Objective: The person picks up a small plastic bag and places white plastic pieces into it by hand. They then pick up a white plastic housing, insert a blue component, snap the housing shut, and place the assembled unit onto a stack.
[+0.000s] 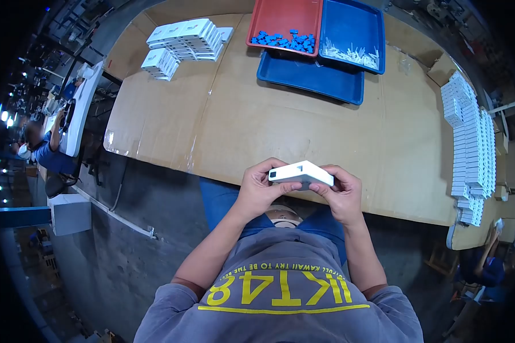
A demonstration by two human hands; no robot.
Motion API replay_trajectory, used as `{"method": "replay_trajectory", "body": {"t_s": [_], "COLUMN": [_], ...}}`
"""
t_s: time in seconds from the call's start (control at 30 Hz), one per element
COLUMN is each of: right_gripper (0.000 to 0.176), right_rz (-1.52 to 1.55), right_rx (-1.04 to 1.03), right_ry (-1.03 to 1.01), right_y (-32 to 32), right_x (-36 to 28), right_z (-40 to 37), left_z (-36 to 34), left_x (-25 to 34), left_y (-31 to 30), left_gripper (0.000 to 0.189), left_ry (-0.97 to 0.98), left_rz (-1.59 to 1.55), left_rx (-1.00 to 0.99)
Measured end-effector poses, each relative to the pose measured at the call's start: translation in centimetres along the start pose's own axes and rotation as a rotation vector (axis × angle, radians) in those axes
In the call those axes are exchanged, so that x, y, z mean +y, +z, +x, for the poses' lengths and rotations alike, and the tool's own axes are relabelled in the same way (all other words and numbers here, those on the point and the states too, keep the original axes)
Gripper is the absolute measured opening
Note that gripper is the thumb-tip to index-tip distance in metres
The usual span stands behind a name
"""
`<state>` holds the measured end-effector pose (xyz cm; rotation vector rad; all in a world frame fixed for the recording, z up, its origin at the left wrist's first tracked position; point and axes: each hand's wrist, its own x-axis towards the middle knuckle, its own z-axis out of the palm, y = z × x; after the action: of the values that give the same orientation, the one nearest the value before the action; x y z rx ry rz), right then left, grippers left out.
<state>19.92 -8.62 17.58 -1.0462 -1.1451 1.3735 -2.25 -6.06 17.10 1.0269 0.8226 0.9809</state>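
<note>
Between my two hands is a white plastic housing [304, 171], held tilted just above the table's near edge. It has a small dark square at its left end and an opening on its upper side. My left hand [261, 188] grips the left end, thumb along the near side. The right end is pinched by my right hand [342, 191], with the thumb on the near side and fingers behind. The underside of the housing and some fingertips are hidden.
A red tray [257, 23] holds blue pieces; a blue tray [377, 34] holds thin white pieces. Both overlap another blue tray [312, 80]. White housings are stacked at the back left [189, 43] and far right [469, 143]. Cardboard covers the table [257, 126]. People sit at both sides.
</note>
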Motion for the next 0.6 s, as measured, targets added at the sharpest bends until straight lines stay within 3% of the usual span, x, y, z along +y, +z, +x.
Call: {"method": "replay_trajectory", "body": {"t_s": [0.07, 0.17, 0.27, 0.37, 0.6], "right_gripper": [0.032, 0.034, 0.036, 0.035, 0.028], "right_rz": [0.019, -0.080, -0.104, 0.040, -0.100], "right_rx": [0.016, -0.016, 0.018, 0.024, -0.017], "right_ry": [0.092, 0.061, -0.094, 0.011, 0.048], "right_y": [-0.2, -0.4, 0.5, 0.4, -0.2], "right_x": [0.3, 0.0, -0.7, -0.1, 0.1], "right_z": [0.5, 1.0, 1.2, 0.6, 0.7], "left_z": [0.6, 1.3, 1.0, 0.8, 0.4], "left_x": [-0.3, 0.0, 1.6, 0.6, -1.2], "left_y": [0.0, 0.4, 0.5, 0.2, 0.5], "left_gripper": [0.034, 0.035, 0.036, 0.031, 0.031], "left_ry": [-0.047, 0.099, 0.064, 0.066, -0.043], "left_rz": [0.021, 0.178, 0.296, 0.169, 0.026], "left_rx": [0.031, 0.049, -0.044, -0.042, 0.012]}}
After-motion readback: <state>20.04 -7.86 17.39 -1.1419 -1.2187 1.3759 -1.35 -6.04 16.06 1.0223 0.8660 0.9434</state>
